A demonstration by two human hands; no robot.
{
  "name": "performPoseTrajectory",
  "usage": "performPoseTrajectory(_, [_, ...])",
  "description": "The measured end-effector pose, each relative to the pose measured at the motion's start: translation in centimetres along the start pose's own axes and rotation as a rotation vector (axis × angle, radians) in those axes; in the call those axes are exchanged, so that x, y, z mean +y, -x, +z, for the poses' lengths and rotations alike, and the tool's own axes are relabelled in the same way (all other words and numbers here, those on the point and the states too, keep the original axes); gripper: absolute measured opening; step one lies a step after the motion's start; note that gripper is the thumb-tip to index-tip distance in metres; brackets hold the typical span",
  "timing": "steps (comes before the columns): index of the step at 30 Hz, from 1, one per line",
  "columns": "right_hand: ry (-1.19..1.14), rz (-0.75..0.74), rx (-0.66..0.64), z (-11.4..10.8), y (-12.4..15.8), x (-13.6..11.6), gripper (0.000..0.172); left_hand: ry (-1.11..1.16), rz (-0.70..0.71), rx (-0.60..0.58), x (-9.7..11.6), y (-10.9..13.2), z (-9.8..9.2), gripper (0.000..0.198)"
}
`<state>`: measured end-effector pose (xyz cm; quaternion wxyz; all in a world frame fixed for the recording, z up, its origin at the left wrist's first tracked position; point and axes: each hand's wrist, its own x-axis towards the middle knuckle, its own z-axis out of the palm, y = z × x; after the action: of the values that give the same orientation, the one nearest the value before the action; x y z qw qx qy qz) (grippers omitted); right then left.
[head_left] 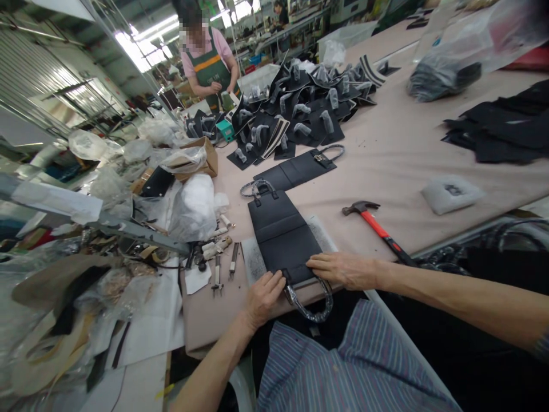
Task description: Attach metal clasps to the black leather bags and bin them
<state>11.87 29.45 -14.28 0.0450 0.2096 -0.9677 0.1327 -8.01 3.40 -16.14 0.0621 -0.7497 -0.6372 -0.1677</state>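
Observation:
A black bag panel (281,226) lies lengthwise in front of me on a speckled slab (254,262), with a plastic-wrapped handle at each end. The near handle (315,315) hangs over the table edge. My left hand (263,297) has its fingers closed on the panel's near left corner, beside the handle's base. At the near right corner, my right hand (343,270) grips the edge with its fingers on top; its thumb is hidden. A second black panel (295,170) with a metal clasp and handles lies just beyond.
A claw hammer (375,226) with a red and black handle lies at right. Fork-like punches (234,260) are on the left. Black pieces with wrapped handles (300,109) pile up farther back, near a co-worker (212,66). A white packet (452,194) sits right.

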Motion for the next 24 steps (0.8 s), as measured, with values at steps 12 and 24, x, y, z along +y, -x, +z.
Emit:
performPoseTrajectory(12, [-0.407, 0.574, 0.455, 5.4, 0.4, -1.7, 0.048, 0.248, -0.648, 0.271, 0.1, 0.6, -2.2, 0.032])
performPoseTrajectory(24, [-0.344, 0.598, 0.554, 6.1, -1.4, -1.1, 0.043, 0.109, -1.364, -0.298, -12.5, -0.5, -4.7, 0.015])
